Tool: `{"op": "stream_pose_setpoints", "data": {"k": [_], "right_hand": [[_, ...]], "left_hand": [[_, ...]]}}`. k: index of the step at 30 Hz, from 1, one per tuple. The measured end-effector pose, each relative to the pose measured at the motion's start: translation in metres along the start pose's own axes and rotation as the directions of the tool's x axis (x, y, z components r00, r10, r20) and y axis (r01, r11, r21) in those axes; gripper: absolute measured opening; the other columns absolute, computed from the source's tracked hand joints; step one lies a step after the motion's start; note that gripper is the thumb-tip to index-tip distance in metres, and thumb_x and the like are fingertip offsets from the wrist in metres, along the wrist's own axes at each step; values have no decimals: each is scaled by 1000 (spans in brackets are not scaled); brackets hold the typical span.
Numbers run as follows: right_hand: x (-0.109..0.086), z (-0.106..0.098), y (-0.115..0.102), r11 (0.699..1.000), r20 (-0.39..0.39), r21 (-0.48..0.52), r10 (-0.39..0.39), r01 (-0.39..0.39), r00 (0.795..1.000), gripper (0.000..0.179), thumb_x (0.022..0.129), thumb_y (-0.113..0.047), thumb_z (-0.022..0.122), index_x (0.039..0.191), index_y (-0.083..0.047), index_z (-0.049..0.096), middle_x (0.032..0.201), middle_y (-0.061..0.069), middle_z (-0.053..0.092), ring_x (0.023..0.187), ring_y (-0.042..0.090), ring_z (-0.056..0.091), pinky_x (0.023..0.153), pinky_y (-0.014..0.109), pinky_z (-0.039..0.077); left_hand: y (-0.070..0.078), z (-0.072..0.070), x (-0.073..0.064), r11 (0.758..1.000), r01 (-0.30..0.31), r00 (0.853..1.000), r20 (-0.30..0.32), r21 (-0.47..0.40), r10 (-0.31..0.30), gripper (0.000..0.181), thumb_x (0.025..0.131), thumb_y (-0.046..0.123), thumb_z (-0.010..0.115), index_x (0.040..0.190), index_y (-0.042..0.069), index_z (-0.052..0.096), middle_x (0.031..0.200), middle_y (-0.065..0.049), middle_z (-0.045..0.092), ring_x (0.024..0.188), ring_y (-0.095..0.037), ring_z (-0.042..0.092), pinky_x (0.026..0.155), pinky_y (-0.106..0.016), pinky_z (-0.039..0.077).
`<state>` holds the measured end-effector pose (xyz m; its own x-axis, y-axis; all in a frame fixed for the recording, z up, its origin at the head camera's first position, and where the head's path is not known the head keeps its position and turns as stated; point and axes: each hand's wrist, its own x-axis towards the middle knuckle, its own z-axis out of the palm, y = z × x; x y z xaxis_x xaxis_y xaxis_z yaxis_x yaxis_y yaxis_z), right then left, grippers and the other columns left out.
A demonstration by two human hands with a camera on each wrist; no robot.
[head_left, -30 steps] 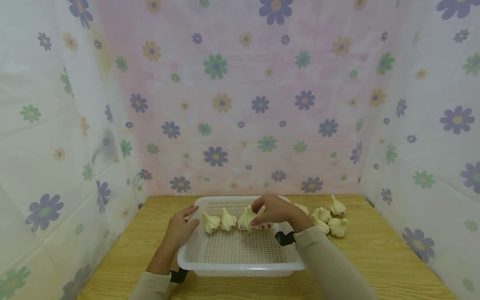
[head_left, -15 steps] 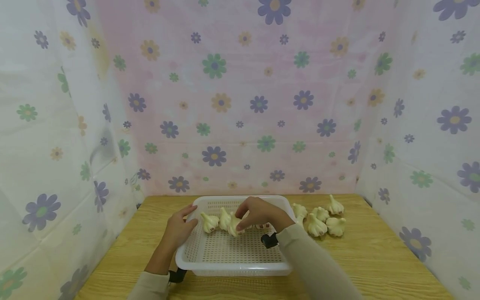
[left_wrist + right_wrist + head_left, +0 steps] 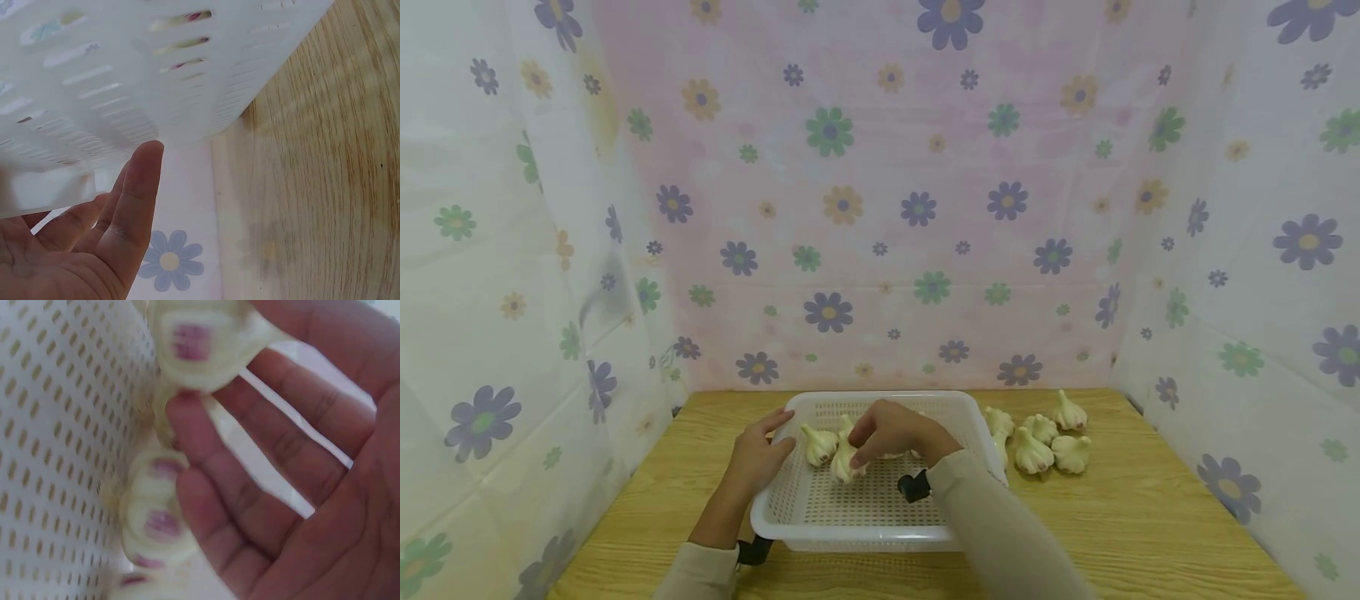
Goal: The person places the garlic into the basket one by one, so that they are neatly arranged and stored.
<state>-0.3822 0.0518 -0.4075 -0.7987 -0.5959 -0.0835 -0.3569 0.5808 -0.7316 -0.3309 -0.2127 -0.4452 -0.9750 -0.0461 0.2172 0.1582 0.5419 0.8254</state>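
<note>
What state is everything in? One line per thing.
Basket: upright on the table, bulbs inside.
Left grip: fingers touching the basket's left side.
Right grip: pinching a garlic bulb.
Held bulb: pinched, within the basket; floor contact unclear.
Leftmost bulb: in the basket, not held.
Table bulbs: loose, clustered right of the basket.
Flowered cloth: hanging, creased.

Held garlic [image 3: 203,347] blurred; bottom-edge shape [image 3: 149,589], probably another bulb, cropped.

Pinched garlic bulb [image 3: 844,468] now farther left
</note>
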Motion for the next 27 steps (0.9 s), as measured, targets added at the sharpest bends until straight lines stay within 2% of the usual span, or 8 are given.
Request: {"op": "stream_pose_setpoints", "data": {"k": [7,10,14,20,27], "right_hand": [[6,12,-11,997,32,67,34,-36,999,29,76,-14,91,104,-10,83,102,1,79,83,18,75,84,47,63],[9,17,-15,996,31,71,50,-52,998,25,76,-12,90,100,-10,83,97,-1,79,77,25,76,81,50,63],[12,23,-20,994,36,71,78,-81,996,22,76,-11,91,97,-10,82,92,-1,78,78,32,77,81,53,63],[16,30,-27,995,37,-4,101,-101,994,21,77,-15,91,96,-13,82,85,-4,77,75,28,77,74,45,64],[21,38,-30,995,27,6,101,-102,994,22,75,-13,91,94,-12,80,83,-3,75,75,30,77,71,45,64]], "left_hand": [[-3,0,1,1000,1,1000,-7,10,-1,55,93,14,62,147,8,59,163,-5,44,119,-41,68,79,-39,63],[-4,1,2,1000,-3,1000,-8,10,3,54,93,14,63,146,8,59,163,-5,44,116,-40,70,79,-40,64],[-4,2,2,1000,-5,1000,-3,-3,5,54,93,14,63,147,8,59,163,-4,44,114,-38,71,78,-38,63],[-5,2,4,1000,-6,1000,-6,-4,6,54,92,14,63,146,8,60,162,-6,45,114,-37,71,80,-38,64],[-5,1,4,1000,-4,1000,-2,-7,4,54,92,13,63,145,7,60,162,-7,45,112,-35,71,82,-38,63]]}}
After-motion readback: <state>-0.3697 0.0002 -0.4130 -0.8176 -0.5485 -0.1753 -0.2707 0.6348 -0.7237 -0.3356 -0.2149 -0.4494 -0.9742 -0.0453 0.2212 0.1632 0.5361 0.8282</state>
